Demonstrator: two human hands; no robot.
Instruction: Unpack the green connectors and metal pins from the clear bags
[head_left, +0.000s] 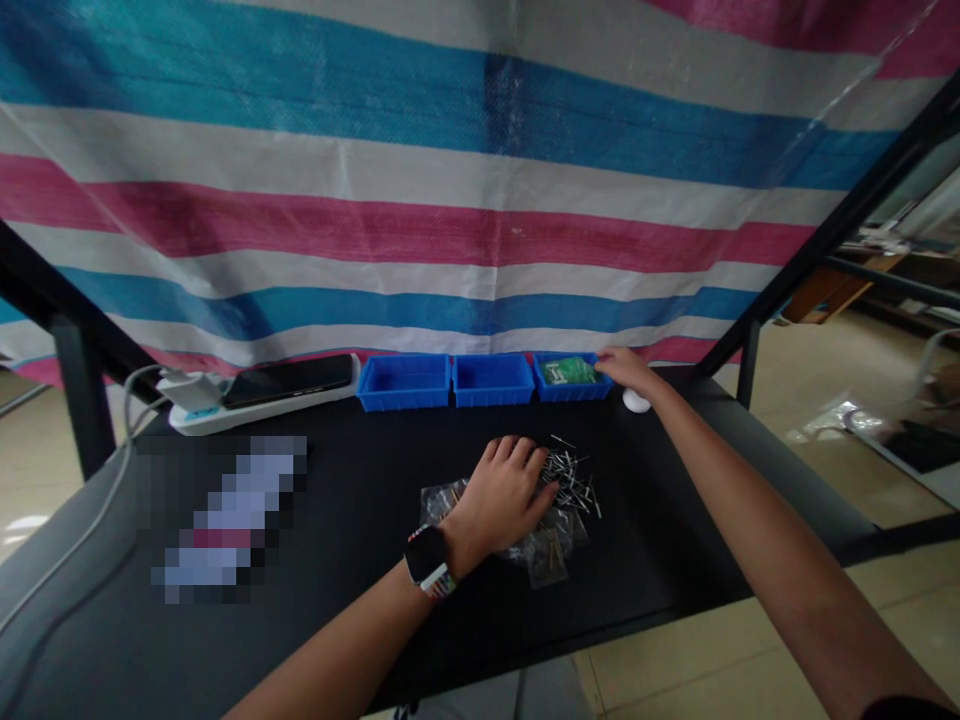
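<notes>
My left hand (502, 495), with a watch (427, 557) on its wrist, lies palm down with fingers spread over small clear plastic bags (547, 557). Its fingertips reach the edge of a loose pile of thin silver metal pins (571, 482), possibly rivets. Out to the far right, my right hand (628, 369) has its fingers bent over the right rim of the right-hand blue bin (574, 393). Green packets (571, 371) lie inside that bin. The undersides of both hands are hidden.
Two more blue bins, a left one (405, 398) and a middle one (493, 396), stand in the same row. A white power strip (202, 424) bears a phone (289, 380) and a charger. A white round object (636, 401) sits under my right wrist. Striped sheeting (450, 230) hangs behind.
</notes>
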